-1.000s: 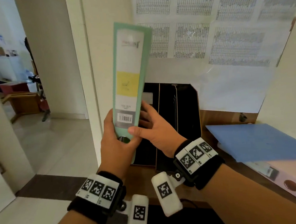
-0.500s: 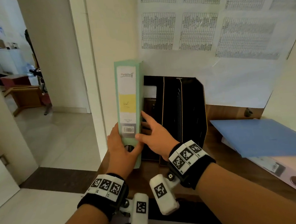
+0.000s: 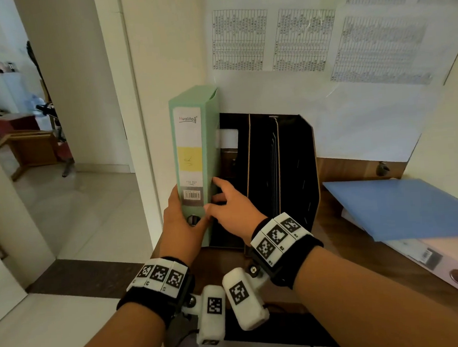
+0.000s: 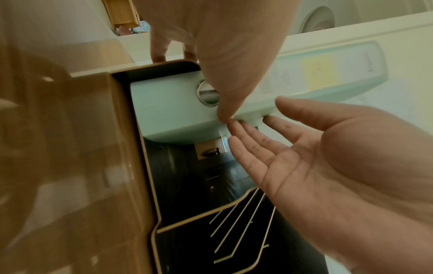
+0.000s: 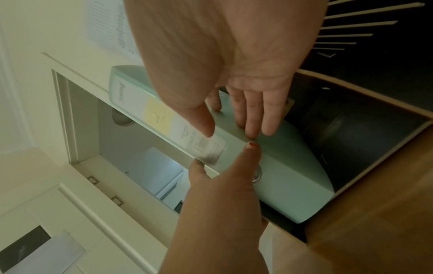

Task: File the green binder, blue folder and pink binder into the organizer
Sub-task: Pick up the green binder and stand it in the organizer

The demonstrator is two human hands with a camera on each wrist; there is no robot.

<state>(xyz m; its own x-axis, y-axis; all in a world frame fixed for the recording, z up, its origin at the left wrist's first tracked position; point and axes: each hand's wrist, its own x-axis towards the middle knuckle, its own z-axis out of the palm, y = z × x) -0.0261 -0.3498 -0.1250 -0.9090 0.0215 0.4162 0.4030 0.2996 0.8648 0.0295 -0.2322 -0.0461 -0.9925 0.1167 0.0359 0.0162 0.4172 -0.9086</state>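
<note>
Lower than a second ago, the green binder (image 3: 197,159) now stands upright with its bottom end inside the leftmost slot of the organizer (image 3: 284,169), where earlier it was held up high in front of the wall. Both hands have come down with it.

One green binder, one blue folder (image 3: 403,204), one pink binder (image 3: 445,264) and one black organizer are in view, along with two hands. The left hand (image 3: 181,225) grips the binder's lower spine from the left, its thumb across the spine by the metal finger ring, fingers wrapped round the far cover. The right hand (image 3: 234,211) lies on the binder's right side with fingers straight and flat against the cover and thumb touching the spine edge near the barcode label; it presses rather than clasps. In the left wrist view the binder (image 4: 211,103) sits in the slot's mouth, above the wooden lip. In the right wrist view the straight fingers (image 5: 255,115) rest on the green cover.

The blue folder lies flat on the pink binder, well to the right of the organizer, on the wooden desk (image 3: 336,250). Printed sheets (image 3: 294,38) hang on the wall above.
</note>
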